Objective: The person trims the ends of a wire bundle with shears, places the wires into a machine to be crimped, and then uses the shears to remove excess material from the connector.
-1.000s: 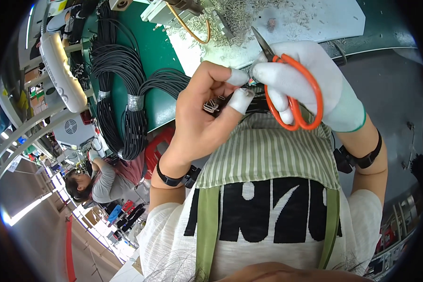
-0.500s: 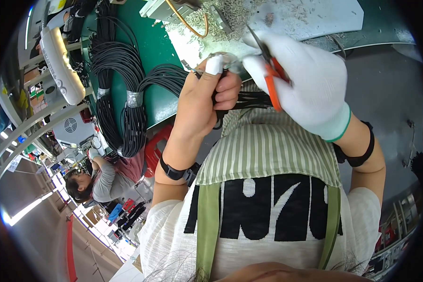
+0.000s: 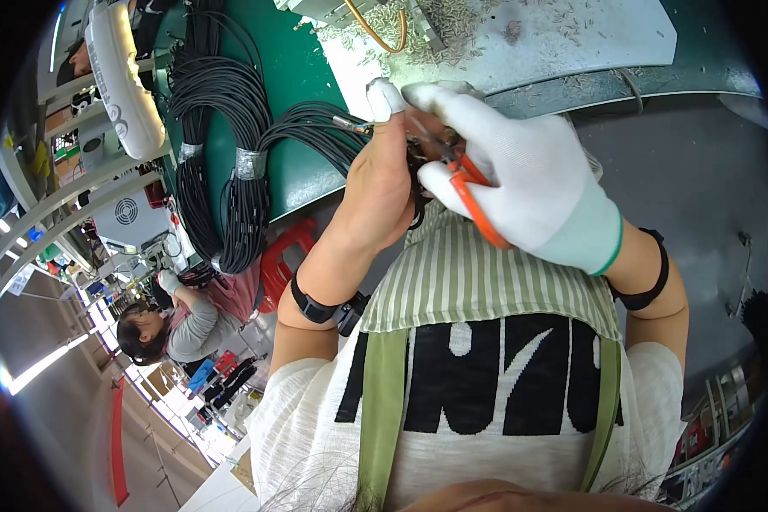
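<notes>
My left hand [image 3: 380, 175] is bare except for a white cover on the thumb. Its fingers are closed on a black cable [image 3: 418, 205], whose lower part loops out below the fist. A metal cable end with thin coloured wires [image 3: 348, 125] sticks out to the left of the thumb. My right hand [image 3: 525, 166], in a white glove with a teal cuff, grips orange-handled snips [image 3: 478, 200]. Their dark blades point up and left, close to the left hand's fingers. The gloved hand partly hides what lies at the blade tips.
Bundles of black cable [image 3: 222, 102], tied with silvery tape, lie on the green table [image 3: 303, 68] at left. A pale board [image 3: 563, 43] with many small scattered pieces is at the far side, beside a device with a yellow tube [image 3: 375, 30]. Another person [image 3: 192, 328] sits at left.
My right hand has come down and left with the snips, bringing the blades from above the board to beside my left fingers. The left thumb has straightened and lifted.
</notes>
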Motion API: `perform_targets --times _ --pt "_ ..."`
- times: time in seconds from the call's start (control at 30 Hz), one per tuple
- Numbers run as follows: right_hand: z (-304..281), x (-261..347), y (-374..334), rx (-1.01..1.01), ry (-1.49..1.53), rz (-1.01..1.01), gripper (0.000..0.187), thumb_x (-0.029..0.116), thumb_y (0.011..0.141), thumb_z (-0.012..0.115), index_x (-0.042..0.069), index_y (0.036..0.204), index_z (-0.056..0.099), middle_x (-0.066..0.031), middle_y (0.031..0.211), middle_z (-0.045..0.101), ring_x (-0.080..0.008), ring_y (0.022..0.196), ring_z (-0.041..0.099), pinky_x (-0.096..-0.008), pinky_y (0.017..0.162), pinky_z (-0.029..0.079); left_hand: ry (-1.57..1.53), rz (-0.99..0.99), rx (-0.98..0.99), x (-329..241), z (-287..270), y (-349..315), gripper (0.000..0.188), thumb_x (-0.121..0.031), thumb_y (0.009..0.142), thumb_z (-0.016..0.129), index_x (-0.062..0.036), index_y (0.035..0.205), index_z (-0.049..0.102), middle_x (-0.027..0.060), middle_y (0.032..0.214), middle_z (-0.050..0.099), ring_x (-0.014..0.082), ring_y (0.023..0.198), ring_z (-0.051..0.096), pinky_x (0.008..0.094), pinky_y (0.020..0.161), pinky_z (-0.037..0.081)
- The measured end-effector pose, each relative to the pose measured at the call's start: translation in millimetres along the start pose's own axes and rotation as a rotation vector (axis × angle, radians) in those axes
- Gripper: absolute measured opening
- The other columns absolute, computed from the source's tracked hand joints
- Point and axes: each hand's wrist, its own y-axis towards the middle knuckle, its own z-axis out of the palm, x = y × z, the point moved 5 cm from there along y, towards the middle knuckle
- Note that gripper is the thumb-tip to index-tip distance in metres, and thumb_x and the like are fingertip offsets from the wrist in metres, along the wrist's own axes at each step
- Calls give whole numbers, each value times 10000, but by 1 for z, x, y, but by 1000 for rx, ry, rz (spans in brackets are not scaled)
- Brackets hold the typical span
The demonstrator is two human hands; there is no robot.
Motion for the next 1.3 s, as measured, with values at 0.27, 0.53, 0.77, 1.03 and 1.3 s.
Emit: perform_targets --times 0.27,0.53,0.77,1.03,1.3 --pt "-8 -9 3 48 248 99 262 142 839 654 24 1063 588 -54 653 597 -130 549 579 -256 513 455 29 28 88 -13 33 -3 536 -476 999 276 -14 1162 493 77 954 573 116 709 504 252 580 422" --pt "-44 -19 -29 -141 557 223 129 104 879 587 -22 903 591 -31 623 576 -60 515 538 -210 463 420 212 -96 554 -30 45 0 326 -255 970 481 3 1169 486 19 906 576 58 718 466 207 612 395" --pt "-66 -42 -36 -36 905 452 286 261 874 620 -13 792 612 -64 562 588 -88 438 537 -221 413 420 413 13 492 -32 81 3 183 -86 883 595 -17 1047 553 -15 871 552 19 794 456 184 603 398" --pt "-70 -44 -27 89 987 419 359 289 910 561 -5 708 603 -55 521 565 -106 397 522 -222 392 414 1018 921 239 -46 99 -14 340 60 674 691 -43 984 601 38 721 527 96 591 500 226 504 395" --pt "-69 -42 -18 324 880 289 303 252 924 532 -3 773 592 -40 495 545 -114 365 509 -220 364 398 1326 1154 380 -54 89 -23 427 14 595 705 -74 1004 619 38 593 440 185 456 447 266 408 349"
